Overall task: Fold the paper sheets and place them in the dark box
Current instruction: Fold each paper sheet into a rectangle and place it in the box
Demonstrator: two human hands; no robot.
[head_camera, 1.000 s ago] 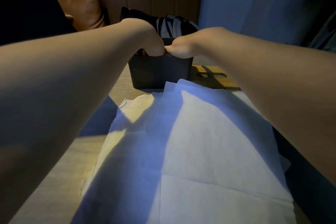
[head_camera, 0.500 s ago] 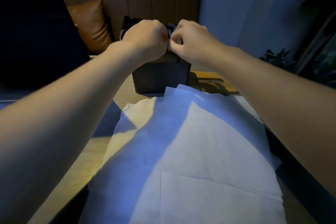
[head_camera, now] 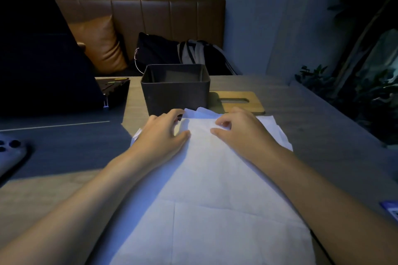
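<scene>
the paper sheets [head_camera: 215,178] are thin, white and creased, lying flat in a loose stack on the table and running from the near edge of the view up to the dark box [head_camera: 175,92]. fold lines cross the top sheet in its near half. at the far end the sheet corners fan out unevenly, the farthest ones just in front of the box wall. the dark box is squarish, open-topped and upright, standing behind the stack. only its dark inner walls show; its floor is out of sight.
</scene>
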